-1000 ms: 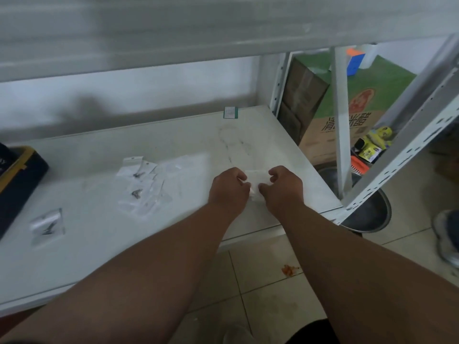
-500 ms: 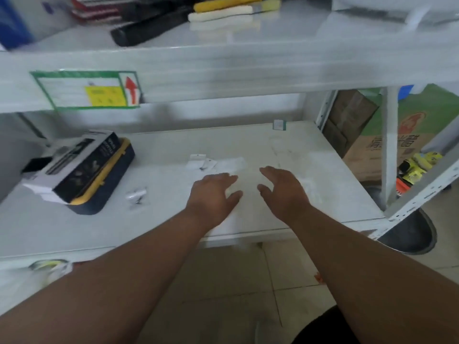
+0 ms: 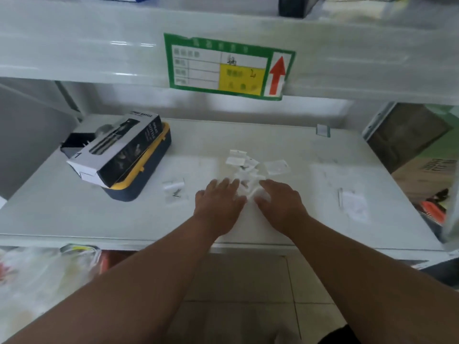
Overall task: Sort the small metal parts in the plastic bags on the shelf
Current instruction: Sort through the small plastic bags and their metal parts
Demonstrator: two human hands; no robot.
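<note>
Both hands lie palm-down and spread on the white shelf, gripping nothing: the left hand has its fingers fanned toward the near edge of a cluster of small plastic bags, and the right hand rests just beside it, its fingertips at or on the nearest bag of that cluster. Blur makes it hard to say whether either hand actually presses on a bag.

Some of the bags in the cluster show dark metal parts inside. A single bag with a dark part lies apart to the left, and another bag lies well apart to the right, its contents too faint to tell. Farther left, a black-and-white carton sits on a blue and yellow case. A green-framed label with a red arrow hangs on the shelf beam above.

Sorting looks to be under way, with the central heap yet to be divided. Next would likely be picking one bag from the heap by its edge, reading what part it holds, and laying it with its like.
</note>
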